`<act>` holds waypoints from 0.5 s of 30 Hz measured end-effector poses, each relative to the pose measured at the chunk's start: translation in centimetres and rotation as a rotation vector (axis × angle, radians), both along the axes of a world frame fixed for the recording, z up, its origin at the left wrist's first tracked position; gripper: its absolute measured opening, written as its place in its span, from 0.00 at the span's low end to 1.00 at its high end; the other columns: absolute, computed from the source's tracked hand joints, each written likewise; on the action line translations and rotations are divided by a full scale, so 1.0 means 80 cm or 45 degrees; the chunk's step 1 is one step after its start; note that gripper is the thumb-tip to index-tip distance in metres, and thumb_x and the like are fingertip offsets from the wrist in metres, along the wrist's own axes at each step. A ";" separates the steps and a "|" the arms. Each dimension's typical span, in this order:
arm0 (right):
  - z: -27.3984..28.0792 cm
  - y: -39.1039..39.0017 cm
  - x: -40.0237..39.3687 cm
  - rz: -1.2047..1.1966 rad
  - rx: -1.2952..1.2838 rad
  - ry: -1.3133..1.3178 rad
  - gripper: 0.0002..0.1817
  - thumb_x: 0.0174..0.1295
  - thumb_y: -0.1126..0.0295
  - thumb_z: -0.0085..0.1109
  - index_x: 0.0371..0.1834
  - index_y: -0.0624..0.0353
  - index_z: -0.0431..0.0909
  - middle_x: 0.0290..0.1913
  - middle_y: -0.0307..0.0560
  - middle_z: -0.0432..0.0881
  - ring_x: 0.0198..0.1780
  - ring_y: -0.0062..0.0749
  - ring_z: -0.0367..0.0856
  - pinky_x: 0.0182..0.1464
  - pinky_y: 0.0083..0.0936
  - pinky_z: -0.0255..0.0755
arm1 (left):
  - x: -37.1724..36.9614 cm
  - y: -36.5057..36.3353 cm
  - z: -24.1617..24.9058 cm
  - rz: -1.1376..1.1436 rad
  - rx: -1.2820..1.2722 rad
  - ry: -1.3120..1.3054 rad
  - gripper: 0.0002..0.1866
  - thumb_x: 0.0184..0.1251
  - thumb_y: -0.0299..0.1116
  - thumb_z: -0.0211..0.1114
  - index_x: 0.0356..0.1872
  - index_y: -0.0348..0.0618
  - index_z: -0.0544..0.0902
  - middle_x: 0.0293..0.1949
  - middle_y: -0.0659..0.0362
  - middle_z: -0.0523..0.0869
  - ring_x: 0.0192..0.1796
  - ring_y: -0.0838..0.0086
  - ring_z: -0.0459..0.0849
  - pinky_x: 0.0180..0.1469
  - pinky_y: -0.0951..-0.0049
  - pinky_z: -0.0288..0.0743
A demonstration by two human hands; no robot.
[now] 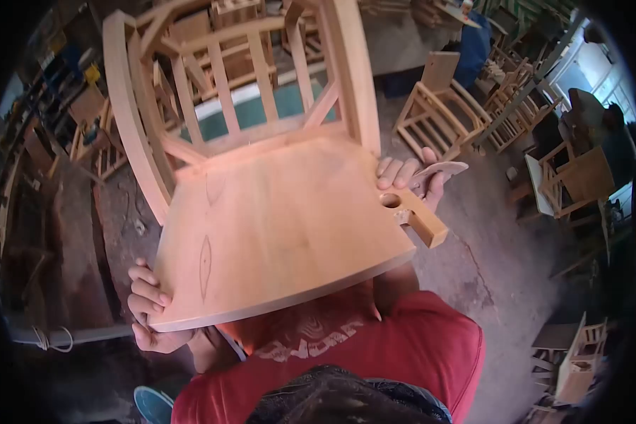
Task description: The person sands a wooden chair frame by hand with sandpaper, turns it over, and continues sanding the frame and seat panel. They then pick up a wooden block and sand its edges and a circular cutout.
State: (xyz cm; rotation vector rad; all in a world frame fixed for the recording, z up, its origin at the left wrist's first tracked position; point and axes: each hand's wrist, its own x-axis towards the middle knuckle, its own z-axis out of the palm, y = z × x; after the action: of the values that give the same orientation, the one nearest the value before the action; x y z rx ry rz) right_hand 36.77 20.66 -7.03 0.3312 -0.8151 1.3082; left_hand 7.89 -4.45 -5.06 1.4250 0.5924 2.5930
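Observation:
A pale, unpainted wooden chair is tipped in front of me, its flat seat board facing up and its slatted frame pointing away. My left hand is wrapped round the near left corner of the board, thumb below the edge. At the board's right edge, my right hand holds a curved, tan piece of sandpaper between fingers and thumb. Its fingertips lie by the wood. Just below them, a wooden block with a round hole juts from the chair's side.
Several other wooden chairs stand around, one upright chair at the upper right and another chair farther right. A teal bucket is at the lower left. Dark boards lie along the left, near a pale bar with a cord.

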 end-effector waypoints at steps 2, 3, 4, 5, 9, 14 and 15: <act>-0.014 -0.008 0.011 -0.016 -0.090 -0.062 0.28 0.85 0.53 0.30 0.75 0.55 0.70 0.29 0.48 0.81 0.30 0.46 0.80 0.51 0.44 0.72 | 0.014 -0.019 -0.016 0.210 -0.190 -0.089 0.22 0.69 0.52 0.48 0.26 0.45 0.74 0.43 0.52 0.85 0.58 0.56 0.76 0.73 0.44 0.59; -0.029 -0.010 0.011 -0.009 -0.149 -0.078 0.28 0.85 0.53 0.30 0.75 0.55 0.70 0.29 0.48 0.81 0.30 0.46 0.80 0.51 0.44 0.72 | 0.026 -0.028 -0.019 0.217 -0.251 -0.099 0.22 0.69 0.52 0.48 0.26 0.45 0.74 0.43 0.52 0.85 0.58 0.56 0.76 0.73 0.44 0.59; -0.045 -0.006 0.012 0.018 -0.200 -0.085 0.28 0.85 0.53 0.31 0.75 0.56 0.70 0.30 0.48 0.81 0.31 0.46 0.80 0.51 0.43 0.72 | 0.045 -0.035 -0.025 0.124 -0.297 -0.317 0.21 0.68 0.52 0.49 0.28 0.44 0.76 0.55 0.48 0.82 0.65 0.54 0.74 0.77 0.43 0.56; -0.060 -0.006 0.014 0.033 -0.253 -0.098 0.27 0.85 0.53 0.31 0.74 0.56 0.70 0.30 0.49 0.81 0.31 0.46 0.79 0.52 0.42 0.72 | 0.058 -0.045 -0.034 0.021 -0.344 -0.543 0.21 0.67 0.52 0.51 0.30 0.43 0.78 0.68 0.45 0.79 0.73 0.51 0.72 0.81 0.41 0.53; -0.125 -0.014 -0.001 0.024 -0.868 -0.055 0.19 0.81 0.57 0.46 0.64 0.56 0.74 0.35 0.48 0.83 0.43 0.44 0.85 0.58 0.47 0.78 | 0.065 -0.073 -0.091 -0.292 -0.591 -1.044 0.23 0.67 0.49 0.58 0.50 0.38 0.79 0.78 0.41 0.69 0.76 0.52 0.72 0.78 0.43 0.63; -0.267 0.055 0.018 0.150 -0.732 -0.304 0.20 0.74 0.67 0.58 0.66 0.59 0.70 0.57 0.56 0.84 0.55 0.45 0.86 0.61 0.43 0.83 | 0.053 -0.039 -0.169 -0.226 -1.049 -0.455 0.29 0.77 0.42 0.55 0.69 0.30 0.71 0.68 0.43 0.79 0.70 0.56 0.77 0.72 0.50 0.71; -0.256 0.061 0.013 0.169 -0.793 -0.283 0.21 0.74 0.70 0.57 0.68 0.61 0.70 0.59 0.55 0.83 0.56 0.44 0.86 0.62 0.42 0.83 | 0.042 -0.036 -0.202 -0.443 -1.033 -0.610 0.30 0.77 0.43 0.56 0.70 0.30 0.70 0.68 0.43 0.78 0.70 0.55 0.77 0.72 0.51 0.72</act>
State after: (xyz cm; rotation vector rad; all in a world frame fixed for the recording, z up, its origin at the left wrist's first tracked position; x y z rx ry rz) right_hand 37.84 25.51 -27.48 -0.2637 -0.5340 1.6693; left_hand 11.27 -7.35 -21.22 0.5623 1.0308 1.9335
